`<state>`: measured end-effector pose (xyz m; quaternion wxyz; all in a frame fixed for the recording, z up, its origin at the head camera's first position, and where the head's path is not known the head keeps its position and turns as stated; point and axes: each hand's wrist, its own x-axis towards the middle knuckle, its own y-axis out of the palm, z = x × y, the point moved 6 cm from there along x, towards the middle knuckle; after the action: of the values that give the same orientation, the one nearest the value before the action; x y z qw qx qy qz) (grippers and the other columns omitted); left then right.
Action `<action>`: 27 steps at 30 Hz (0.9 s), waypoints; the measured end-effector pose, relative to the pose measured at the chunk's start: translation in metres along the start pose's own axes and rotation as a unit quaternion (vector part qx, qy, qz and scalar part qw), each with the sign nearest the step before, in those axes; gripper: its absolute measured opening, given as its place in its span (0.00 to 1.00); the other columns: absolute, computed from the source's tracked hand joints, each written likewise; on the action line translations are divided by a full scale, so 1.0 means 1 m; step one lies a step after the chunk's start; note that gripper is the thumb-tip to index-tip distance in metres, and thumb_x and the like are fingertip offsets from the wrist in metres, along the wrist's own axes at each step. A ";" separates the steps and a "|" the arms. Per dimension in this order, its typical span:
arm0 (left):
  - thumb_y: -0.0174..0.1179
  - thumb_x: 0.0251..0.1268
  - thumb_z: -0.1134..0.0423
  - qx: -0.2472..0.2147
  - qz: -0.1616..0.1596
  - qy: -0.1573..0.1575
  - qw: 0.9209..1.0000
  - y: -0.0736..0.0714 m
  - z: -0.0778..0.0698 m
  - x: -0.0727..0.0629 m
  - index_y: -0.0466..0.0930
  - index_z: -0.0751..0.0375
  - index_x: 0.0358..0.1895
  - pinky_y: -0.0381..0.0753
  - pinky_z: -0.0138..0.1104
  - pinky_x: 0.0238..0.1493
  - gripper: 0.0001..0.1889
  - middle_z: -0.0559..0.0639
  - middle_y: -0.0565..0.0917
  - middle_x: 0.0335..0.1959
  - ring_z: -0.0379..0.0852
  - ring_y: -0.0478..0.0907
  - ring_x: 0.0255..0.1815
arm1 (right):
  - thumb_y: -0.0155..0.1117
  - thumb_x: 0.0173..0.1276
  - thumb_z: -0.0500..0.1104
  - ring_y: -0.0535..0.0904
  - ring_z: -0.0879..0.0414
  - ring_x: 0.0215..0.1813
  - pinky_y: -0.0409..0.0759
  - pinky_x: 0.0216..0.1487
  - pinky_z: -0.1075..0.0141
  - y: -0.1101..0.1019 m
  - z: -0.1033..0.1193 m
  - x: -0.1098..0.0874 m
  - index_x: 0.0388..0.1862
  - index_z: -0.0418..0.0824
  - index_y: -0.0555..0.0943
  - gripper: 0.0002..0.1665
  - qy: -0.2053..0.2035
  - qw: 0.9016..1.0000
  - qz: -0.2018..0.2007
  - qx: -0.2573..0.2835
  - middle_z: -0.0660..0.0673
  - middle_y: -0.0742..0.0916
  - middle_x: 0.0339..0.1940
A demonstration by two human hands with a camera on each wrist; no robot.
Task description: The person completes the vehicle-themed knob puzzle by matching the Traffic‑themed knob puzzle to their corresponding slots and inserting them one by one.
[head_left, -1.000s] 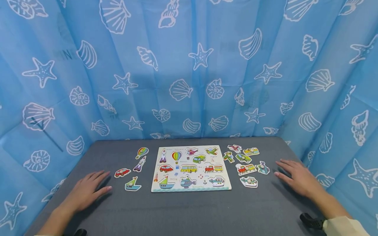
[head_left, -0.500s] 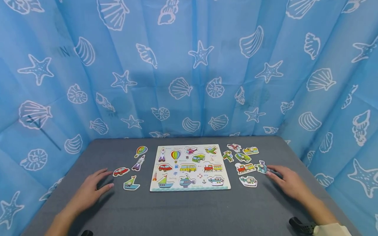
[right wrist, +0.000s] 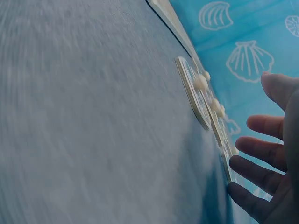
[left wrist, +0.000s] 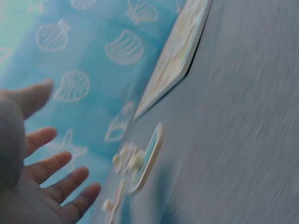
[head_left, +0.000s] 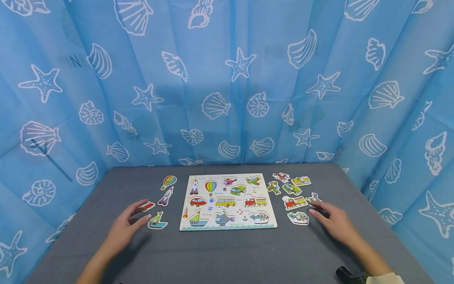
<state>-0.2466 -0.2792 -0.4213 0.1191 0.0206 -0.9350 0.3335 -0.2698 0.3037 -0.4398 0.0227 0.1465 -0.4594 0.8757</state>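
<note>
My left hand point(head_left: 122, 225) hovers beside the red car puzzle piece point(head_left: 147, 206), fingers partly covering it, thumb pointing at the sailboat piece point(head_left: 157, 223). In the left wrist view its fingers point(left wrist: 51, 165) are spread and relaxed, holding nothing. Over on the right, my right hand point(head_left: 335, 221) reaches the submarine piece point(head_left: 313, 197), its fingertips overlapping that piece's lower part. The right wrist view shows those fingers point(right wrist: 259, 148) apart, with nothing gripped. Between the hands lies the vehicle puzzle board point(head_left: 201, 190), printed with matching pictures. Pieces have small round knobs.
Left of the board are also a rocket piece point(head_left: 165, 196) and a balloon piece point(head_left: 168, 182). On the right lie a ship point(head_left: 298, 218), a train point(head_left: 294, 203), a green truck point(head_left: 292, 189) and several more pieces. A blue seashell curtain point(head_left: 227, 130) hangs behind the grey table point(head_left: 227, 256).
Both hands have moved inward: the left rightward until it partly covers the red car piece, the right leftward to the submarine piece. The pieces and board stay in place.
</note>
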 end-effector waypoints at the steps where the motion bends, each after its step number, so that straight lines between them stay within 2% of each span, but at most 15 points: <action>1: 0.59 0.70 0.58 -0.017 0.001 -0.004 1.000 0.004 -0.003 0.000 0.66 0.64 0.69 0.73 0.57 0.55 0.27 0.66 0.72 0.63 0.65 0.70 0.62 | 0.64 0.69 0.46 0.76 0.33 0.57 0.69 0.54 0.39 0.002 0.002 0.000 0.55 0.33 0.80 0.22 0.000 1.000 0.000 0.004 0.31 0.83 0.53; 4: 0.59 0.71 0.60 -0.067 0.002 -0.007 0.998 0.015 -0.012 0.000 0.64 0.64 0.70 0.71 0.56 0.58 0.28 0.66 0.70 0.65 0.65 0.69 0.64 | 0.65 0.69 0.47 0.76 0.34 0.56 0.70 0.53 0.40 0.007 0.005 0.002 0.55 0.33 0.81 0.22 0.006 1.000 -0.001 0.011 0.32 0.83 0.53; 7: 0.59 0.70 0.62 -0.095 -0.004 -0.007 0.995 0.027 -0.017 0.001 0.62 0.65 0.70 0.71 0.53 0.59 0.29 0.66 0.68 0.67 0.64 0.68 0.65 | 0.66 0.67 0.46 0.77 0.36 0.55 0.71 0.53 0.41 0.011 0.007 0.004 0.54 0.34 0.81 0.22 0.012 1.000 -0.004 0.019 0.33 0.84 0.51; 9: 0.58 0.71 0.61 -0.120 -0.006 -0.020 0.993 0.033 -0.019 0.002 0.61 0.65 0.71 0.73 0.45 0.59 0.29 0.65 0.67 0.68 0.64 0.67 0.66 | 0.68 0.65 0.45 0.78 0.37 0.53 0.71 0.52 0.42 0.015 0.009 0.005 0.53 0.34 0.81 0.21 0.015 1.000 0.002 0.025 0.35 0.84 0.50; 11: 0.57 0.72 0.61 -0.163 -0.007 -0.038 0.986 0.040 -0.021 0.002 0.59 0.66 0.72 0.73 0.34 0.57 0.30 0.65 0.65 0.69 0.63 0.65 0.68 | 0.69 0.64 0.44 0.78 0.37 0.53 0.71 0.52 0.42 0.019 0.010 0.006 0.52 0.34 0.82 0.21 0.018 0.999 0.015 0.031 0.35 0.84 0.49; 14: 0.56 0.72 0.61 -0.235 -0.010 -0.069 0.970 0.049 -0.025 0.003 0.57 0.66 0.73 0.70 0.22 0.52 0.30 0.64 0.63 0.70 0.62 0.62 0.70 | 0.71 0.62 0.43 0.77 0.37 0.54 0.71 0.53 0.42 0.025 0.010 0.007 0.51 0.34 0.82 0.20 0.022 0.999 0.030 0.036 0.35 0.84 0.49; 16: 0.55 0.73 0.64 -0.268 -0.008 -0.074 0.960 0.055 -0.029 0.003 0.56 0.67 0.73 0.69 0.20 0.51 0.30 0.65 0.62 0.70 0.62 0.61 0.70 | 0.72 0.61 0.43 0.77 0.36 0.54 0.70 0.54 0.42 0.027 0.011 0.008 0.49 0.34 0.83 0.20 0.020 0.999 0.029 0.036 0.34 0.84 0.49; 20: 0.52 0.72 0.68 -0.303 0.016 -0.091 0.948 0.069 -0.035 0.003 0.56 0.68 0.73 0.68 0.25 0.56 0.29 0.66 0.60 0.72 0.61 0.59 0.71 | 0.73 0.59 0.40 0.78 0.38 0.51 0.71 0.53 0.44 0.029 0.013 0.008 0.46 0.33 0.84 0.18 0.014 0.999 0.012 0.036 0.36 0.85 0.45; 23: 0.52 0.71 0.69 -0.337 0.030 -0.112 0.934 0.080 -0.036 0.003 0.55 0.70 0.73 0.63 0.38 0.65 0.30 0.66 0.58 0.73 0.62 0.56 0.72 | 0.74 0.57 0.39 0.79 0.40 0.49 0.71 0.51 0.46 0.031 0.013 0.009 0.44 0.34 0.84 0.16 0.015 0.999 0.004 0.034 0.38 0.85 0.43; 27: 0.55 0.69 0.68 -0.346 0.019 -0.143 0.927 0.091 -0.032 0.006 0.57 0.70 0.72 0.54 0.52 0.69 0.31 0.67 0.59 0.72 0.63 0.56 0.72 | 0.74 0.57 0.40 0.78 0.43 0.47 0.71 0.50 0.47 0.033 0.012 0.009 0.41 0.36 0.84 0.14 0.016 1.000 -0.002 0.026 0.41 0.84 0.41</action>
<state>-0.2563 -0.1887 -0.4522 -0.0222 0.0074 -0.9996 -0.0151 -0.2815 0.2742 -0.4568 0.0282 0.1346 -0.4360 0.8894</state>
